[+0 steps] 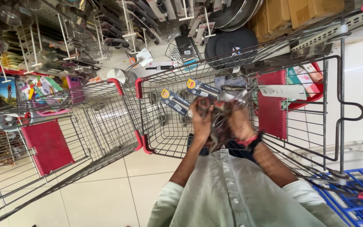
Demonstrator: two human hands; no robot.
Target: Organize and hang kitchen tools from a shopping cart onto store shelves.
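This is a shop, in its kitchenware aisle. Two wire shopping carts with red plastic trim stand on a pale tiled floor (106, 189): one cart (169, 122) straight ahead, a second cart (64, 130) beside it. Behind them a display rack (85, 38) carries hanging utensils on hooks, steel pans (232, 12), and carded kitchen tools (177, 101) in retail packaging. Cardboard boxes (290, 12) sit nearby.
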